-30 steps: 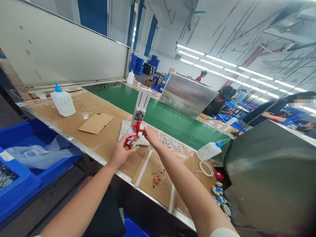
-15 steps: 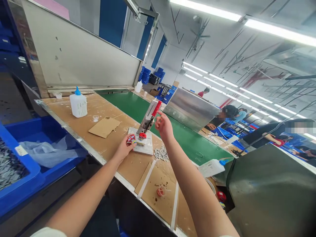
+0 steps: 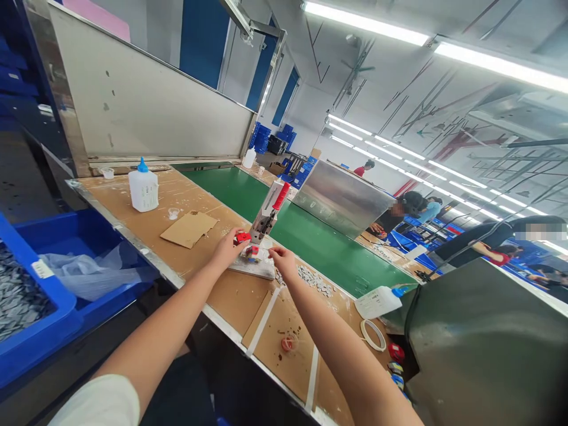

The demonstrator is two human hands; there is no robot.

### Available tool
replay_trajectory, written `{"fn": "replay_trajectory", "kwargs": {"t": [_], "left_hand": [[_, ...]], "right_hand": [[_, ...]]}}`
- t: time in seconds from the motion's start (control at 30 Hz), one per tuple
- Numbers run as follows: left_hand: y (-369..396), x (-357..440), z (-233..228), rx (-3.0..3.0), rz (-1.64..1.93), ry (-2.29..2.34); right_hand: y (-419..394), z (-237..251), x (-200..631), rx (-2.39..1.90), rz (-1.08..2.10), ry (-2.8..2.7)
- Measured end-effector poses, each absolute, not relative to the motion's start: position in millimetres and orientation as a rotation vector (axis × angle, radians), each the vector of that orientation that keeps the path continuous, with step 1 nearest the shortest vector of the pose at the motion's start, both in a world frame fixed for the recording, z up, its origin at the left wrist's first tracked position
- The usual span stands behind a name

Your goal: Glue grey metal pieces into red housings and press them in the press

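Observation:
A toggle clamp with a red handle [image 3: 281, 195] stands on a pale base plate [image 3: 261, 271] on the bench. My left hand [image 3: 227, 251] is at the plate's left side, its fingers closed on a small red part [image 3: 242, 236] beside the clamp's foot. Just below the clamp sits a small red, blue and yellow piece [image 3: 252, 255] on the plate. At the plate's right edge is my right hand [image 3: 284, 263], thumb and fingers pinched together; whatever lies between them is too small to tell. Small grey pieces [image 3: 316, 279] lie scattered beyond my right wrist.
White bottles with blue caps stand at left [image 3: 144, 190] and lean at right [image 3: 378, 303]. A cardboard piece [image 3: 189, 229], a tape roll [image 3: 373, 335] and a small red cup [image 3: 288, 342] lie on the bench. A green conveyor belt [image 3: 319, 242] runs behind; blue bins [image 3: 66, 307] flank the left.
My right hand has come down from the clamp's red handle to the plate's right edge, its fingers now pinched. My left hand has moved slightly up toward the clamp's foot. The multicoloured piece now sits on the plate.

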State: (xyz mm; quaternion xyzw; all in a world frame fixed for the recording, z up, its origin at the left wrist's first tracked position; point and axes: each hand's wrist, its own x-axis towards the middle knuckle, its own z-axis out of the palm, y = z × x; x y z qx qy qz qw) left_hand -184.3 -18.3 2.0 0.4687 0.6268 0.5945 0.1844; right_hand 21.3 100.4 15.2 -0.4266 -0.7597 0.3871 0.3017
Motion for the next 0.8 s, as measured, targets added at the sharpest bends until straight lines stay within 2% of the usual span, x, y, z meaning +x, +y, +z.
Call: {"fn": "replay_trajectory", "kwargs": {"t": [0.1,0.2,0.4,0.6,0.7,0.8], "left_hand": [[-11,-185,-2,1.332,1.562,1.808],[-6,-179,-11,1.292,1.639,1.804],[-5,-174,-21,1.226,1.725,1.74],[-6,-178,-15,1.349,1.643,1.808],[4,-181,-8,1.398,1.532,1.86],[14,-182,-1,1.481,1.398,1.903]], "right_hand": [[96,27,51,-1.161,0.9,-2.062],[73,34,50,-1.059,0.837,-2.205],[4,37,1,-0.448,0.372,-3.032],[-24,41,22,-0.03,0.105,-3.321],[-27,39,41,0.111,0.083,-3.392],[-10,38,53,-0.034,0.235,-3.329]]}}
